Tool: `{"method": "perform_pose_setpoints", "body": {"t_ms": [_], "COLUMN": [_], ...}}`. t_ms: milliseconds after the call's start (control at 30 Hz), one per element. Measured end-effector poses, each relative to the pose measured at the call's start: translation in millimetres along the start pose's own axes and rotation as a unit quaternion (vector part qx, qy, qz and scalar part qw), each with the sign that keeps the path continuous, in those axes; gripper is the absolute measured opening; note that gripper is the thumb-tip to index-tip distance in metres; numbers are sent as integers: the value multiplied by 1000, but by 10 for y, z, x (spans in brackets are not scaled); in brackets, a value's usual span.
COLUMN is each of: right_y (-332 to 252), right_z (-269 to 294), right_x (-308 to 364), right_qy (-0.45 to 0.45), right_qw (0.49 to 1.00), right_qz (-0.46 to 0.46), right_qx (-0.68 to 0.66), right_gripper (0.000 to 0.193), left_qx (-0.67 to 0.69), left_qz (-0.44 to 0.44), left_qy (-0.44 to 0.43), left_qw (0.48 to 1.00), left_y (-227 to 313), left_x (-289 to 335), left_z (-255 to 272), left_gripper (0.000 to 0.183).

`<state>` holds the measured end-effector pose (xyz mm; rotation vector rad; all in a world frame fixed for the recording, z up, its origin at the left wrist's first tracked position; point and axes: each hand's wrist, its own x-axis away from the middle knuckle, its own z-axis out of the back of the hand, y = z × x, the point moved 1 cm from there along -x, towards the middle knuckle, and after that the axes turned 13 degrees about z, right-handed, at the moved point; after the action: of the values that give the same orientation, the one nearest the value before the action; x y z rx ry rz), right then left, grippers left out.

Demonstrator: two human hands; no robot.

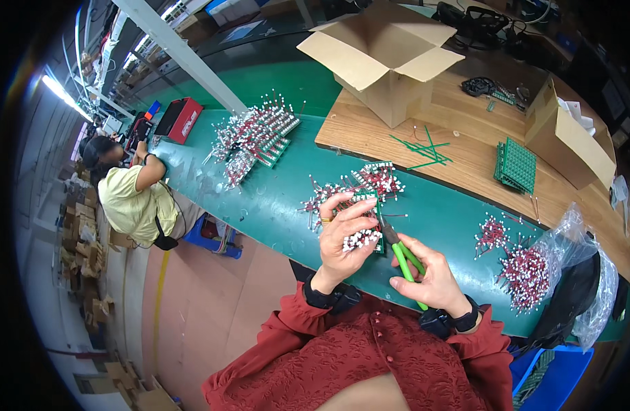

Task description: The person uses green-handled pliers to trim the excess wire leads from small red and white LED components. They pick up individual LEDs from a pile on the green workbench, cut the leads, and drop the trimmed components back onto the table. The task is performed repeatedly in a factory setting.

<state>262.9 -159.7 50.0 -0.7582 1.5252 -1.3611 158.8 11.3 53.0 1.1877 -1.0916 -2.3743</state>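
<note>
My left hand (340,236) is closed round a green circuit board panel (379,241) that carries white connectors (359,239) and red wires. My right hand (435,275) grips green-handled pliers (416,260), their dark jaws at the panel's right edge. Whether the jaws touch the board is too small to tell. Just beyond my left hand lies a heap of wired boards (382,179) on the green bench (287,229), partly hidden by my fingers. A larger stack of such boards (257,137) sits farther left.
Loose red-and-white wires (524,277) lie at the right beside clear plastic wrap (568,240). On the wooden board (465,144) are green strips (424,151), stacked bare panels (515,165) and an open carton (390,65). A co-worker (137,198) sits at the left by a red box (179,120).
</note>
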Motion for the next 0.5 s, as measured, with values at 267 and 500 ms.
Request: {"method": "perform_pose_setpoints", "body": {"t_ms": [267,500], "right_y": [-37,-6], "right_z": [8,84], "right_x": [-4,-14], "right_qy": [-32,-70], "right_qw": [996,915], "right_qz": [-39,-137], "right_qx": [-71,-373], "right_gripper": [66,66], "left_qx": [-33,160], "left_qz": [-33,95], "left_qy": [6,37], "left_qw": [999,982], "left_y": [-5,-86], "left_x": [9,112], "left_z": [21,-164], "left_gripper": [21,17]}}
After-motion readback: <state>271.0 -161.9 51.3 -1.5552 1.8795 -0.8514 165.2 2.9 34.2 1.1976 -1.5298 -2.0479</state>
